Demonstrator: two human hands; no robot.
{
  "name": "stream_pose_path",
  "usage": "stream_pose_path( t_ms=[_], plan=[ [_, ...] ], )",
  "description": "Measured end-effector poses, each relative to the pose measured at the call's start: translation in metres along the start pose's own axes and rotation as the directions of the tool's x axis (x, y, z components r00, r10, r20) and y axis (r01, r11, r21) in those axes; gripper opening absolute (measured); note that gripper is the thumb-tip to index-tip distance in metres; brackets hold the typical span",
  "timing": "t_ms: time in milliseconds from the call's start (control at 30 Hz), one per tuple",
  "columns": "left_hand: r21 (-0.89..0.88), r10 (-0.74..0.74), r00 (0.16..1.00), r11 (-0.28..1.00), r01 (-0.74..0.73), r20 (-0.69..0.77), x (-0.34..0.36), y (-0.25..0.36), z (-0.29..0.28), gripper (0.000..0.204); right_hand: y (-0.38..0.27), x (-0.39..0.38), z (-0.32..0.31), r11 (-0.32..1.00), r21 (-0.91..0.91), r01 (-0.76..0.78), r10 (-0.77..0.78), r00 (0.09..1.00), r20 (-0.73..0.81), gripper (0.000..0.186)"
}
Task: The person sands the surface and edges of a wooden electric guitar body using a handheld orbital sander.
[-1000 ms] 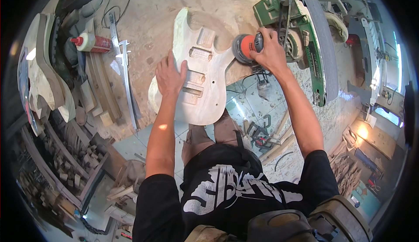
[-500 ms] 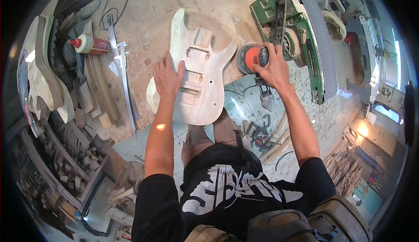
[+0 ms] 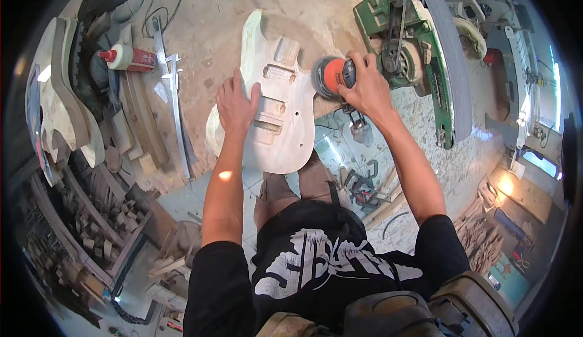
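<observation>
A pale, unfinished wooden electric guitar body [image 3: 285,149] with routed cavities lies on the workbench, its rounded end toward me. My left hand [image 3: 237,106] rests flat on its left side, fingers stretched out and thumb apart on the top face. An orange and black orbital sander [image 3: 333,74] is in my right hand [image 3: 369,88], whose fingers wrap over its dark top. The sander's pad overlaps the body's right edge near the right horn and hides part of it. Whether the pad presses on the wood, I cannot tell.
A green belt sanding machine [image 3: 404,45] stands right of the hand sander. On the bench [image 3: 200,39], left of the guitar body, are a white-and-red glue bottle [image 3: 130,58], a metal caliper [image 3: 175,94] and wood strips [image 3: 143,118]. Wood offcuts [image 3: 121,224] fill a rack at lower left.
My right hand has brought the sander leftward, from beside the guitar body to over its right edge. My left hand stays on the body's left side.
</observation>
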State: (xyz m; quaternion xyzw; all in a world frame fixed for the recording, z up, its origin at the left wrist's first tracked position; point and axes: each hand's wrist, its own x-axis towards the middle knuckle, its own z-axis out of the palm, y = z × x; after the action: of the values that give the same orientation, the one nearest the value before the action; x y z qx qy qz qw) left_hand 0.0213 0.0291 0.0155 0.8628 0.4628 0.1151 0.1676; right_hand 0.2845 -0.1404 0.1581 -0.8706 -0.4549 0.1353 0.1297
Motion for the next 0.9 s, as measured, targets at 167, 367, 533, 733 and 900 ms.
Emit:
stream_pose_path(
  t_ms=[167, 367, 533, 733, 900],
  plan=[
    [-0.016, 0.014, 1.000, 1.000, -0.015, -0.020, 0.003, 0.001, 0.003, 0.074, 0.009, -0.016, 0.001, 0.999, 0.021, -0.037, 0.037, 0.999, -0.003, 0.069],
    [0.000, 0.012, 1.000, 1.000, -0.012, -0.007, 0.001, 0.001, 0.002, 0.073, -0.014, -0.003, -0.003, 1.000, -0.003, 0.008, -0.008, 0.999, 0.038, 0.068],
    [-0.035, -0.020, 1.000, 0.999, 0.021, 0.021, 0.002, 0.001, 0.000, 0.074, 0.001, -0.020, 0.009, 0.991, -0.018, 0.135, -0.135, 0.990, -0.027, 0.068],
    [0.007, 0.001, 1.000, 1.000, -0.001, -0.005, 0.002, 0.001, 0.002, 0.073, -0.012, -0.014, 0.001, 0.999, -0.039, 0.025, -0.025, 1.000, 0.016, 0.069],
    [-0.005, 0.004, 1.000, 1.000, -0.004, -0.012, 0.001, -0.001, 0.002, 0.072, -0.013, -0.022, 0.009, 0.981, -0.065, 0.181, -0.182, 0.983, -0.014, 0.066]
  ],
)
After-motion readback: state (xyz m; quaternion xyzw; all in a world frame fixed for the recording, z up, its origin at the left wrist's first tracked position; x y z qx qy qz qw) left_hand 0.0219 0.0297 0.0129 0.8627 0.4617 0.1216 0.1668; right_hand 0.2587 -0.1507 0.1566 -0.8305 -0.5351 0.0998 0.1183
